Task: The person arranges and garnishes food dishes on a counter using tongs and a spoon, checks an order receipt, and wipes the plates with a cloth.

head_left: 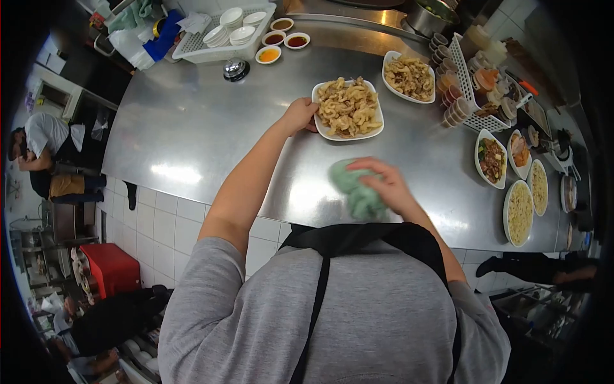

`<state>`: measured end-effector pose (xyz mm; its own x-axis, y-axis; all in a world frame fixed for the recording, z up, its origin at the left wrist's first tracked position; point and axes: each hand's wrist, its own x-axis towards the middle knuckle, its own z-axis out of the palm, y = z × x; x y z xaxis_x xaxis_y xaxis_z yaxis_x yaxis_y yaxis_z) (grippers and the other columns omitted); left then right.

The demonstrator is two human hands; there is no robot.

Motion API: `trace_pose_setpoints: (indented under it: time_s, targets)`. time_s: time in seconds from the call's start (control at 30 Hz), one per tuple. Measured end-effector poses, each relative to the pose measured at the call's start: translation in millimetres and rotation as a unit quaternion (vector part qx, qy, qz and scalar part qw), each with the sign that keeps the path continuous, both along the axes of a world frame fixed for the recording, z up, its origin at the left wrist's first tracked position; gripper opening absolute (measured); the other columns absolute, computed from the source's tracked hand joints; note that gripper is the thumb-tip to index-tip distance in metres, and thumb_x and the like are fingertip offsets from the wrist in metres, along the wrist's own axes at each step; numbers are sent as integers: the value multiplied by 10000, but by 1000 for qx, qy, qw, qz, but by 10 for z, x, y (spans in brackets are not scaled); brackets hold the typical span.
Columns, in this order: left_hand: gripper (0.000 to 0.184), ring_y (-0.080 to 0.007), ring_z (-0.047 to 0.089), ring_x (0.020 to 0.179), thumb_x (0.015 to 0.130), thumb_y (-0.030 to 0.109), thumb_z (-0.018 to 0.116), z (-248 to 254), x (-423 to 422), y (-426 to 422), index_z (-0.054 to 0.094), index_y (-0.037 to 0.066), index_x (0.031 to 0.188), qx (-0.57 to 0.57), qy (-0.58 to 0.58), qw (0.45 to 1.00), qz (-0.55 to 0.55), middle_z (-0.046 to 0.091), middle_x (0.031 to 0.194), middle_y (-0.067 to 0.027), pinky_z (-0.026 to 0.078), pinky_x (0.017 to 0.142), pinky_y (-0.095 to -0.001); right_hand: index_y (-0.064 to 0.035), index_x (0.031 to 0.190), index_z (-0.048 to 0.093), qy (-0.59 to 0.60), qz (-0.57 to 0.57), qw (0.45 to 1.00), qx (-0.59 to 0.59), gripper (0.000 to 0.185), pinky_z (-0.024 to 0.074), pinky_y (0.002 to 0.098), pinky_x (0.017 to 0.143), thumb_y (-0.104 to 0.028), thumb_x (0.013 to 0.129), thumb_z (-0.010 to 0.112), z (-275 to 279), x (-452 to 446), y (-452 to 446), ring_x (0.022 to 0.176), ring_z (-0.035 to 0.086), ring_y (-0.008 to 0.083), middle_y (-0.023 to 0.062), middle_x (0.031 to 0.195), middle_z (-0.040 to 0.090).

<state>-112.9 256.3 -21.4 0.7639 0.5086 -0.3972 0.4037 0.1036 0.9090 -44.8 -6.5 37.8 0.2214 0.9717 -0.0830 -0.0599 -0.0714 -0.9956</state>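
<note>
My left hand (300, 116) grips the left rim of a white square bowl (324, 132) heaped with golden fried food (348, 105). The bowl's base is at or just above the steel counter; I cannot tell which. My right hand (386, 184) is closed on a crumpled green cloth (358, 192) near the counter's front edge, below the bowl. Hand and cloth are slightly blurred. Farther back and to the right stands a second white bowl (419, 99) of similar fried food, touched by neither hand.
On the steel counter (192, 121) stand a call bell (236, 69), small sauce dishes (274, 40) and a white basket (192, 52) of little plates. To the right are sauce cups (455, 112), a white basket (470, 70) and several filled dishes (518, 214). Other people (48, 150) stand around.
</note>
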Motion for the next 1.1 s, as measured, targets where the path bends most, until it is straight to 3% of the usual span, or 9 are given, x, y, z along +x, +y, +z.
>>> trace_pose_setpoints:
  time_s: [0.03, 0.07, 0.13, 0.37, 0.5, 0.57, 0.77, 0.9, 1.1]
  targets:
    - [275, -216, 615, 684, 866, 161, 393, 12, -4, -16, 505, -56, 991, 16, -3, 1000, 4, 582, 862, -139, 543, 566, -314, -58, 1096, 561, -6, -88, 996, -31, 302, 420, 294, 865, -26, 813, 461, -70, 125, -121, 986, 526, 176, 72, 1102, 542]
    - [275, -216, 615, 684, 866, 161, 393, 39, -10, -32, 505, -56, 991, 18, -8, 1000, -3, 582, 862, -139, 543, 566, -314, -58, 1096, 561, -10, -96, 995, -28, 302, 420, 294, 865, -26, 813, 461, -125, 215, -199, 986, 526, 176, 72, 1102, 542]
    - [299, -218, 610, 745, 866, 156, 378, 97, -74, -68, 509, -44, 1045, -8, 5, 1000, 7, 586, 899, -131, 544, 629, -333, -49, 1200, 468, 221, -285, 932, 22, 367, 405, 300, 887, -50, 838, 408, -247, 321, -299, 1025, 505, 187, 87, 1142, 510]
    - [298, -173, 598, 697, 866, 168, 373, 329, -146, -248, 533, -14, 1040, 45, 3, 995, -84, 595, 849, -99, 536, 588, -295, -59, 1301, 338, 352, -301, 869, 176, 420, 335, 359, 989, -108, 887, 290, -342, 278, 233, 1186, 392, 245, 124, 1285, 399]
    - [294, -160, 591, 652, 872, 169, 363, 415, -137, -400, 530, -11, 1033, 26, -2, 997, -74, 594, 826, -89, 529, 530, -274, -50, 1295, 343, 393, -286, 856, 179, 415, 350, 372, 981, -167, 899, 297, -435, 442, 379, 1175, 408, 264, 140, 1283, 404]
    - [292, -157, 592, 629, 874, 168, 357, 421, -83, -469, 518, -12, 1038, -3, -12, 999, -45, 591, 823, -93, 525, 509, -268, -44, 1281, 357, 509, -289, 805, 98, 418, 344, 378, 990, -213, 906, 286, -503, 386, 479, 1158, 427, 275, 151, 1278, 414]
    - [283, -160, 597, 618, 870, 135, 342, 462, -15, -622, 490, -25, 1051, 35, -49, 998, -3, 587, 838, -108, 533, 514, -259, -17, 1260, 370, 576, -264, 773, 43, 463, 347, 401, 974, -322, 920, 296, -650, -14, 400, 1140, 441, 284, 154, 1262, 432]
    - [287, -168, 599, 622, 871, 126, 331, 371, -42, -619, 485, -33, 1054, 66, -34, 997, 3, 585, 850, -113, 538, 519, -261, -36, 1250, 383, 563, -280, 773, 84, 457, 351, 397, 966, -343, 922, 303, -405, 16, 159, 1138, 439, 269, 125, 1260, 434]
    - [227, -197, 618, 617, 876, 107, 362, 361, -166, -699, 473, -63, 977, 9, -42, 999, -2, 584, 788, -139, 536, 480, -270, -57, 1294, 343, 445, -308, 827, 155, 434, 316, 380, 1003, -298, 938, 287, -379, 308, 99, 1186, 397, 259, 106, 1300, 400]
